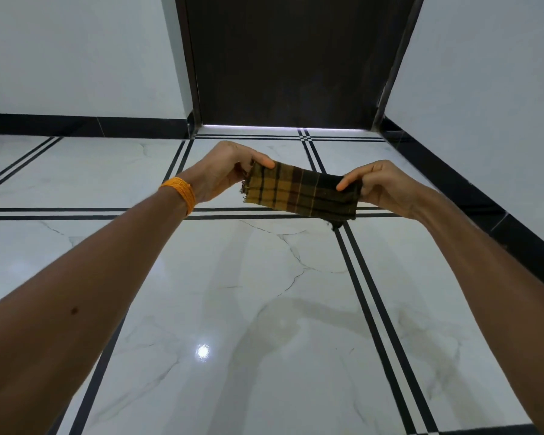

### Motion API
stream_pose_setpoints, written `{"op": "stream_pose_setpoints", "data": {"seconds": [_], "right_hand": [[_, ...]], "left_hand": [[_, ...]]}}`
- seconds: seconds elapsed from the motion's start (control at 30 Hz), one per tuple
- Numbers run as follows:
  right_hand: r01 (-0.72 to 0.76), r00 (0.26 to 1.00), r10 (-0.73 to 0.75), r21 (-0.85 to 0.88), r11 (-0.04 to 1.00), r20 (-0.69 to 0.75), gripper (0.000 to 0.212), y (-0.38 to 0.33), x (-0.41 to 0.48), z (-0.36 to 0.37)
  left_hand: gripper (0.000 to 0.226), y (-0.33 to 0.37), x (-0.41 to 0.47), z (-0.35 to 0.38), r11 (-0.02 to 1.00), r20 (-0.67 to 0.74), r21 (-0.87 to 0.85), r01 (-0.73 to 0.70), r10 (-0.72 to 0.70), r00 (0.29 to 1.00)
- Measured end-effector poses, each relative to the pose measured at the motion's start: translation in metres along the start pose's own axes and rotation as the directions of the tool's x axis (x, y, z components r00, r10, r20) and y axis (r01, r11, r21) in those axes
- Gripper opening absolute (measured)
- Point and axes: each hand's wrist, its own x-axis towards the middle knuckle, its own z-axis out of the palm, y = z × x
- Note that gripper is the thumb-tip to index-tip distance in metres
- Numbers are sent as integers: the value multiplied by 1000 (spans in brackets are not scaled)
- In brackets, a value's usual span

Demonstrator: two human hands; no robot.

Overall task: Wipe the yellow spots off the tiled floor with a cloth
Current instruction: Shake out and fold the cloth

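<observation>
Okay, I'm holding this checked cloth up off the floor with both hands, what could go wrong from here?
1. The cloth is held as a narrow strip between the left hand and right hand; wiping that way may cover little floor.
2. Its darker end could be dirty and might smear the glossy floor.
3. No yellow spots plainly show here, and the glare could hide some.

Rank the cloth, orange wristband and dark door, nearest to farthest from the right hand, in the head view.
1. The cloth, pinched by the right hand.
2. The orange wristband, on the left wrist, across the cloth.
3. The dark door, far ahead.
</observation>
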Motion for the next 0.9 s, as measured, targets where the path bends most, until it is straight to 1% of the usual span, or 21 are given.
{"op": "stream_pose_setpoints", "data": {"seconds": [0.07,0.1,0.13,0.17,0.23,0.27,0.3,0.37,0.43,0.5,0.53,0.6,0.63,0.67,0.7,0.77,0.8,0.83,0.9], "right_hand": [[-35,999,35,-23,999,37,15,-7,2,4],[-60,997,64,-98,993,39,18,-9,4,7],[-102,993,110,-206,973,31,32,-9,6,12],[-154,985,170,-303,940,26,44,-8,8,18],[-205,964,252,-366,908,85,54,-6,10,38],[-201,957,261,-360,911,126,54,-3,12,47],[-194,954,257,-340,920,153,48,2,14,56],[-181,962,225,-259,949,152,30,12,15,70],[-176,971,195,-141,974,136,23,23,15,78],[-181,972,178,5,984,151,27,28,13,83],[-184,973,172,68,981,154,30,28,12,84],[-182,980,163,186,965,115,31,25,11,89],[-174,984,158,244,954,83,31,22,12,92],[-161,987,152,304,939,52,32,19,13,95],[-153,988,154,351,924,26,34,14,13,95],[-147,987,161,422,895,2,37,1,12,96],[-153,984,178,454,878,-12,37,-10,10,95],[-161,980,198,489,857,-24,37,-21,7,96],[-176,969,243,547,818,-50,36,-45,0,99]], "left_hand": [[23,3,1,6,999,2,33,-14,14,1000],[16,6,2,9,997,-12,80,-19,20,1000],[5,9,3,13,991,-27,132,-24,28,999],[7,13,5,19,983,-37,179,-30,37,999],[22,17,7,32,973,-7,229,-31,33,999],[26,18,8,38,973,29,228,-25,19,999],[29,17,8,45,974,70,224,-23,7,998],[36,13,7,51,974,111,224,-22,-3,994],[42,9,7,53,975,84,220,-19,1,996],[49,5,9,50,977,14,213,-11,8,1000],[53,1,11,49,980,-50,198,0,10,999],[62,-9,13,49,994,-177,97,51,-33,984],[68,-16,12,49,995,-206,16,98,-93,974],[74,-23,11,49,987,-186,-62,151,-161,969],[76,-29,9,51,968,-116,-133,211,-227,967],[70,-29,-2,52,907,63,-287,308,-303,951],[66,-20,-7,54,855,130,-371,363,-339,932],[66,-9,-12,55,797,181,-448,406,-364,914],[72,17,-23,57,718,206,-523,459,-416,886]]}}
